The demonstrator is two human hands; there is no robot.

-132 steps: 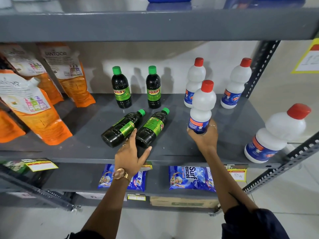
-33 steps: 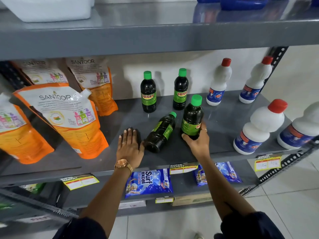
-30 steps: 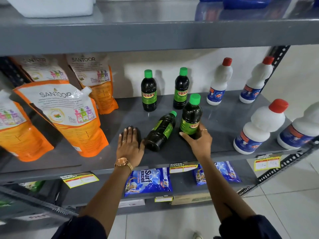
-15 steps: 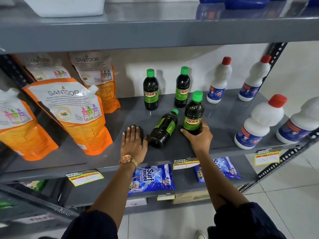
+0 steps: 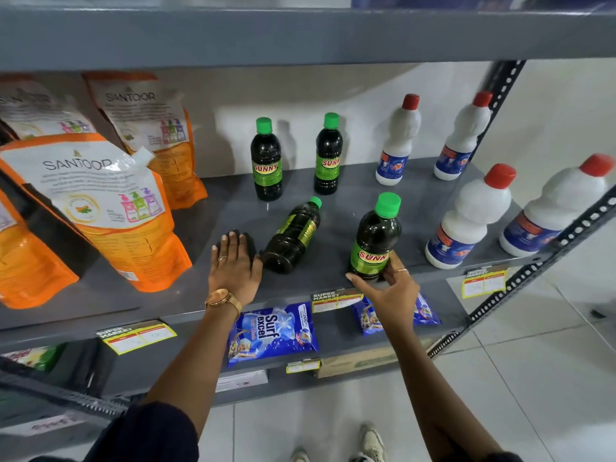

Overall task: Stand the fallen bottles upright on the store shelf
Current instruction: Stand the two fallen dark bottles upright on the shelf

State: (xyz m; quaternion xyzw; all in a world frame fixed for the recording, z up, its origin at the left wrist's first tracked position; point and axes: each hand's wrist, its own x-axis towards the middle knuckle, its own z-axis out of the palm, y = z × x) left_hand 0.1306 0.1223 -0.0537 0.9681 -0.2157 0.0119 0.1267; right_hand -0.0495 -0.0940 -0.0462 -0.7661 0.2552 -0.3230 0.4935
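One dark SUNNY bottle (image 5: 293, 235) with a green cap lies on its side on the grey shelf (image 5: 336, 225), cap pointing to the back right. My left hand (image 5: 235, 268) rests flat on the shelf, palm down, just left of that bottle's base and holding nothing. To the right a second dark bottle (image 5: 376, 240) stands upright near the front edge. My right hand (image 5: 388, 285) wraps its base, thumb in front and fingers on the right side. Two more dark bottles (image 5: 266, 161) (image 5: 328, 158) stand upright at the back.
Several white bottles with red caps stand at the right, the nearest (image 5: 470, 221) close to the held bottle. Orange Santoor pouches (image 5: 110, 211) lean at the left. A shelf board (image 5: 300, 35) hangs low overhead. Blue Surf Excel packets (image 5: 271, 331) lie on the shelf below.
My right hand has shifted the upright dark bottle right and toward the front edge, widening the gap to the fallen one. My left hand has stayed flat on the shelf.
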